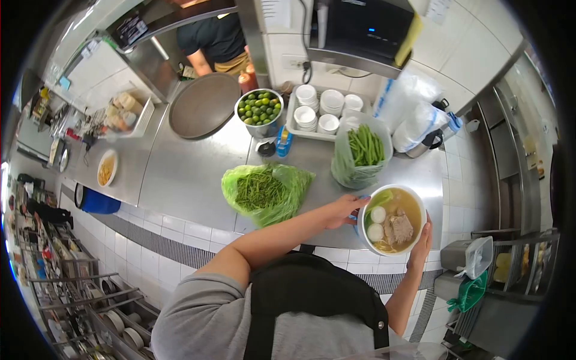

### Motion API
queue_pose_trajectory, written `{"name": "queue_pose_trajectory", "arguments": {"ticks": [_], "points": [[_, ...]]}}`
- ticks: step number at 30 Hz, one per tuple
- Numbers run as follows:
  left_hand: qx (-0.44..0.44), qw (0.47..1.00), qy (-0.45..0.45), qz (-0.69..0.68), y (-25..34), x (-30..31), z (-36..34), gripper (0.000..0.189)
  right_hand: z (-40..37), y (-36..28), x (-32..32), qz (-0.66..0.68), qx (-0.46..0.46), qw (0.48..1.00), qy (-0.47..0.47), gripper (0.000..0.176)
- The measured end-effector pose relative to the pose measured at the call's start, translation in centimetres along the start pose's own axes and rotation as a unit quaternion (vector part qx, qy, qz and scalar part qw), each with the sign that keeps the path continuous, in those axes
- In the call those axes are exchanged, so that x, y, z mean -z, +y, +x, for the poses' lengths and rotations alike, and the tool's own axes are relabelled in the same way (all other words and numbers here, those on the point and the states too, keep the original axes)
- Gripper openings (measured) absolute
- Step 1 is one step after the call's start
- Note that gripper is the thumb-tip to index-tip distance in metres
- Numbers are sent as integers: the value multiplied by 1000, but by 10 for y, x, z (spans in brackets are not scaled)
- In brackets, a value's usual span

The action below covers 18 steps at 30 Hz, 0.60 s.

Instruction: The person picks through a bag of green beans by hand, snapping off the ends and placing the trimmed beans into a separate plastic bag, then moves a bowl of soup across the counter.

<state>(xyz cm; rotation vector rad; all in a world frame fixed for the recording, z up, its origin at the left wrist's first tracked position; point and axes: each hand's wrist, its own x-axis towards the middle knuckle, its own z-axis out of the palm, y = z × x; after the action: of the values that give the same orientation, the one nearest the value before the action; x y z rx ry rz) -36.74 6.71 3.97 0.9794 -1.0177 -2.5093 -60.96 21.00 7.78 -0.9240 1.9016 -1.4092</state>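
A white bowl point(362, 227) of soup is held between both my hands at the counter's front edge. In its cloudy broth point(410, 201) lie a chunk of meat point(398, 229), two white round pieces point(376, 223), a green leaf point(380, 200) and some yellow noodles. My left hand point(345, 211) grips the left rim, with a bit of blue showing by its fingers. Around the right side curls my right hand point(422, 243), its fingers partly hidden under the bowl. Just behind stands a plastic-lined container of green beans point(365, 147). Further left lies a green bag of chopped greens point(261, 191).
On the steel counter point(198, 174) stand a metal pot of limes point(260, 108), a tray of white cups point(317, 133), a tape dispenser point(284, 141), a round lid point(204, 107) and a white dish point(107, 168). Behind the pass, a person point(213, 39) stands. Bins point(459, 257) are at right.
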Motion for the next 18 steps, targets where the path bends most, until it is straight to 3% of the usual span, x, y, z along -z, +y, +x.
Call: {"name": "queue_pose_trajectory", "arguments": {"ticks": [5, 12, 16, 18], "points": [[-33, 996, 64, -55, -6, 66, -104, 54, -37, -48, -91, 23, 21, 994, -103, 57], [-96, 968, 192, -133, -20, 184, -285, 52, -100, -79, -273, -5, 46, 969, -243, 60], [-125, 943, 275, -142, -28, 259, -388, 64, -148, -98, -396, -72, 56, 955, -282, 55], [-147, 929, 313, -135, -45, 304, -430, 76, -169, -98, -459, -33, 93, 933, -345, 62]]}}
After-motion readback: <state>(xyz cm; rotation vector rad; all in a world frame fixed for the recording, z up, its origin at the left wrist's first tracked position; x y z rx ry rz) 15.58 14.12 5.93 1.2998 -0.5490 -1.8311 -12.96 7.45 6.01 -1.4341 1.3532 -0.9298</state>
